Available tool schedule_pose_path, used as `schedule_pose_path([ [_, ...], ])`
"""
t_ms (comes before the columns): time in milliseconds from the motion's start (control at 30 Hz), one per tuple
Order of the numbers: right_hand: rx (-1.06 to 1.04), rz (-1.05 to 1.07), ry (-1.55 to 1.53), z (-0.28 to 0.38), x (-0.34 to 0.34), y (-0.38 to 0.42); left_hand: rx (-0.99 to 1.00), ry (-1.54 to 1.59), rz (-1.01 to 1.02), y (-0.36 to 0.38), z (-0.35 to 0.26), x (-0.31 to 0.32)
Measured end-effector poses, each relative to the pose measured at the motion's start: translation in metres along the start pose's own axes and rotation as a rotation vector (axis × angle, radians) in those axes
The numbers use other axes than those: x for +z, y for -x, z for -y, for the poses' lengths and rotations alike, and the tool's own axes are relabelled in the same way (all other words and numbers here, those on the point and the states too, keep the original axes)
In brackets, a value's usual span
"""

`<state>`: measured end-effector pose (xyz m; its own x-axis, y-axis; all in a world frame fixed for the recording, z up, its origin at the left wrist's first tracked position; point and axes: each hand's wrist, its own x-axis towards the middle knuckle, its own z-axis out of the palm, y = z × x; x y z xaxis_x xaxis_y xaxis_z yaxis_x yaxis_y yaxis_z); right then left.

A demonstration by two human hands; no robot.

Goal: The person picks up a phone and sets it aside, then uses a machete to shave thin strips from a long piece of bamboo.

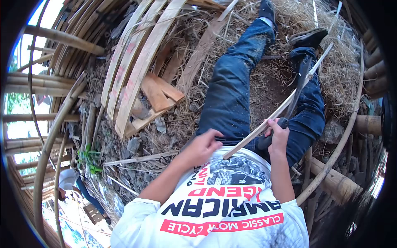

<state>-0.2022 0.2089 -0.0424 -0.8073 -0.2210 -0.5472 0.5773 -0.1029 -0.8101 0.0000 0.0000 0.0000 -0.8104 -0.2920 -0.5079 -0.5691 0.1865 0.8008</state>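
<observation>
I sit on the ground with my legs in blue jeans (231, 95) stretched out. My right hand (278, 135) grips the dark handle of a long knife (298, 82), whose blade points away over my right leg. A thin bamboo strip (289, 101) runs from my white shirt past my right thumb and out toward my shoes, lying against the blade. My left hand (202, 145) rests over my left thigh with its fingers curled, just beside the strip's near end. Whether it grips the strip is hidden.
Split bamboo slats (136, 70) and short offcuts (159, 93) lie on my left among dry shavings. Thick bamboo poles (339, 182) and a curved strip (343, 144) lie on my right. Straw (343, 70) covers the ground past my feet. Bamboo railings (37, 120) stand far left.
</observation>
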Motion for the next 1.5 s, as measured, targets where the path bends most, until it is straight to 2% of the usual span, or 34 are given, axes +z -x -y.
schedule_pose_path([
  [33,0.004,-0.012,-0.013,0.006,-0.008,-0.005,-0.005,0.016,-0.011,0.001,0.0,0.006],
  [67,-0.013,-0.03,-0.02,0.01,-0.018,-0.012,-0.066,0.041,-0.126,0.0,0.024,0.004],
  [100,-0.041,-0.031,-0.038,-0.007,0.009,0.005,-0.089,-0.001,-0.292,0.018,0.091,-0.035],
  [133,-0.063,-0.043,-0.014,-0.007,0.007,0.007,-0.035,-0.013,-0.445,0.024,0.141,-0.052],
  [167,-0.089,-0.055,0.014,-0.007,0.002,0.007,-0.186,-0.091,-0.543,0.03,0.187,-0.074],
  [200,-0.091,-0.067,0.042,-0.003,-0.008,0.009,-0.28,0.249,-0.562,0.041,0.23,-0.091],
  [233,-0.091,-0.071,0.056,0.0,-0.012,0.011,-0.404,0.38,-0.672,0.053,0.262,-0.113],
  [267,-0.093,-0.079,0.071,0.006,-0.014,0.015,-0.417,0.334,-0.779,0.065,0.287,-0.132],
  [300,-0.086,-0.041,0.093,0.01,-0.021,0.014,-0.471,0.364,-0.704,0.076,0.314,-0.156],
  [367,-0.101,-0.055,0.167,0.015,-0.023,0.013,-0.461,0.819,-0.515,0.099,0.306,-0.193],
  [433,-0.13,-0.092,0.232,0.022,-0.019,0.015,-0.611,0.611,-0.336,0.112,0.318,-0.234],
  [467,-0.133,-0.084,0.271,0.021,-0.022,0.013,-0.627,0.597,-0.365,0.121,0.323,-0.254],
  [567,-0.134,-0.085,0.336,0.024,-0.022,0.006,-0.145,0.372,-0.837,0.099,0.492,-0.315],
  [633,-0.095,-0.152,0.378,0.029,-0.007,0.009,-0.295,0.153,-1.002,0.07,0.467,-0.318],
  [700,-0.056,-0.144,0.365,0.034,-0.001,0.005,-0.495,-0.016,-1.065,0.061,0.459,-0.291],
  [867,0.037,-0.228,0.303,0.052,0.014,0.002,-0.717,-0.091,-1.122,0.06,0.456,-0.228],
  [967,0.113,-0.262,0.323,0.053,0.013,0.005,-0.75,-0.083,-1.126,0.056,0.455,-0.217],
  [1200,-0.005,-0.198,0.348,0.049,0.012,-0.012,-0.74,-0.078,-1.121,0.048,0.456,-0.202],
  [1500,0.05,-0.223,0.273,0.04,0.012,-0.014,-0.701,-0.087,-1.105,0.032,0.457,-0.197],
])
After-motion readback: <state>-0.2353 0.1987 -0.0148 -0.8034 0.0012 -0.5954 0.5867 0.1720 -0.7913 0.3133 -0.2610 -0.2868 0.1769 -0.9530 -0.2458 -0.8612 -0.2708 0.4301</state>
